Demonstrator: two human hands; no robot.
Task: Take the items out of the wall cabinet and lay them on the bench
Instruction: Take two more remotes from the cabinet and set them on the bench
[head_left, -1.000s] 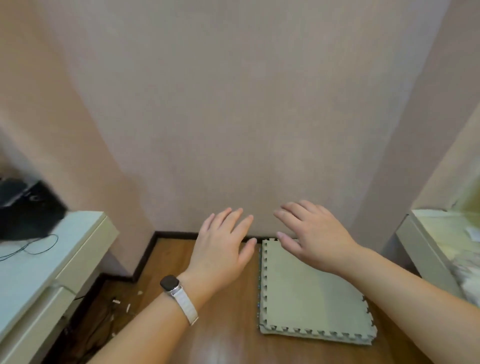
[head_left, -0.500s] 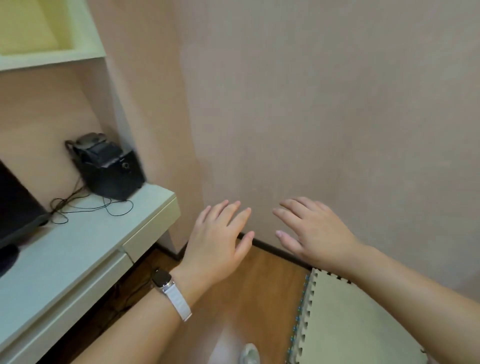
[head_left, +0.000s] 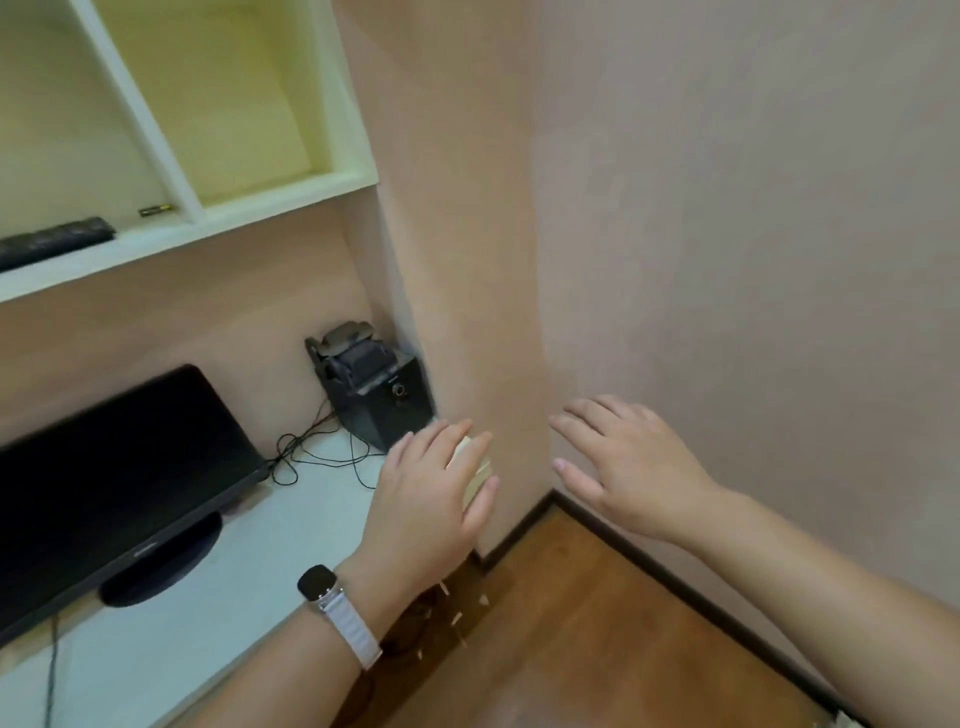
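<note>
Both your hands are spread flat, palms down, fingers loose, gripping nothing. Left hand (head_left: 434, 499), with a dark smartwatch on a white woven strap (head_left: 332, 603), floats over the right end of the pale matte tabletop (head_left: 244, 561). Right hand (head_left: 631, 467) floats over the glossy brown wood floor (head_left: 597, 623) by the pink textured wall (head_left: 727, 234).

Task items sit up and to your left, in the cream-white open wall cabinet (head_left: 291, 195). 2 show in its left bay: a long flat black slab, possibly a keyboard (head_left: 54, 244), long axis running along the shelf front, and a small yellowish stick-shaped item (head_left: 156, 209), too small to identify. The right bay looks bare from here.

Left hand is the nearer one; judged reach is up and leftward, well above the black flat monitor (head_left: 114, 467). The black boxy speaker (head_left: 379, 400) with tangled thin cables stands in the corner.

Nothing from the cabinet is on the tabletop yet, as far as shows.
</note>
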